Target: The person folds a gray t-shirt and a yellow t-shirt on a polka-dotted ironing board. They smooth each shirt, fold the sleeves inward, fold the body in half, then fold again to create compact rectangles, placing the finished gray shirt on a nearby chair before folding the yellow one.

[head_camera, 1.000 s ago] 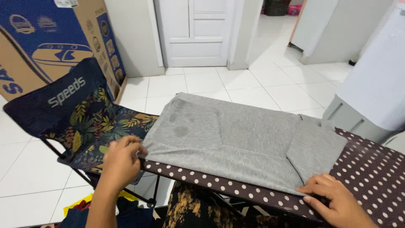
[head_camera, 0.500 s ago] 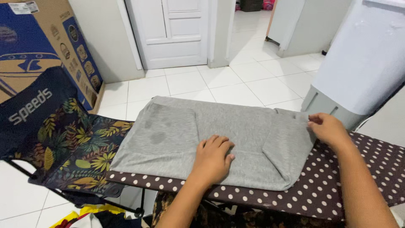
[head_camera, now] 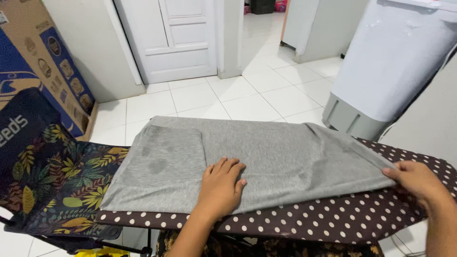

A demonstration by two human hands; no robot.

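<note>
Left hand [head_camera: 220, 183], right hand [head_camera: 415, 182]: both bare, no rings, no watch; forearms sleeveless (dark leaf-print garment visible below board edge).

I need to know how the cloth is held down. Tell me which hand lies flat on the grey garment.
The left hand: it lies palm down on the middle of the grey garment. The right hand instead grips the garment's edge over the dotted ironing board.

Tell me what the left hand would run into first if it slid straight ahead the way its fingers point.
The left hand lies flat on the grey garment, fingers pointing away from the person. Sliding on, it would meet only more garment, then probably the board's far edge and white floor tiles; depth is unclear.
</note>
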